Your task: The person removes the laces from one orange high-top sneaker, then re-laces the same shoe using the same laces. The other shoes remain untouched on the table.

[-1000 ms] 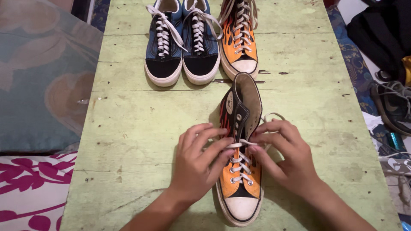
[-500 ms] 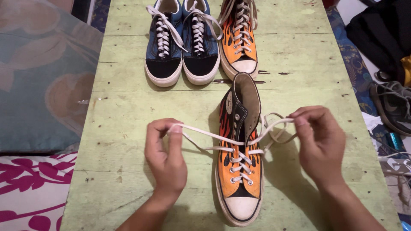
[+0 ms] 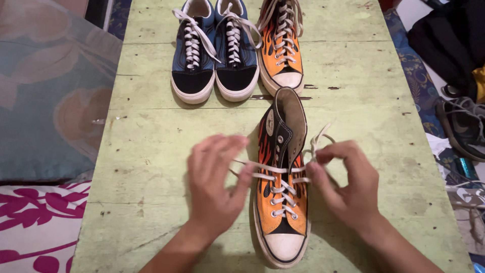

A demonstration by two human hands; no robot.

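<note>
- Orange flame-pattern high-top sneaker [image 3: 283,202] stands on the pale green tabletop [image 3: 151,151], near centre, white toe cap toward the near edge.
- White lace [image 3: 268,168] is threaded through the lower eyelets; its loose ends run out to both sides across the open upper.
- Left hand [image 3: 216,184] lies just left of the sneaker, fingers blurred; lace end passes at its fingertips, but the grip cannot be told.
- Right hand [image 3: 346,184] sits just right of the sneaker, fingers curled, grip closed on the lace end.
- Far side: pair of blue and black sneakers [image 3: 214,50] stands beside a matching flame sneaker [image 3: 283,45], touching.
- Right, off the tabletop: dark shoe [image 3: 462,124].
</note>
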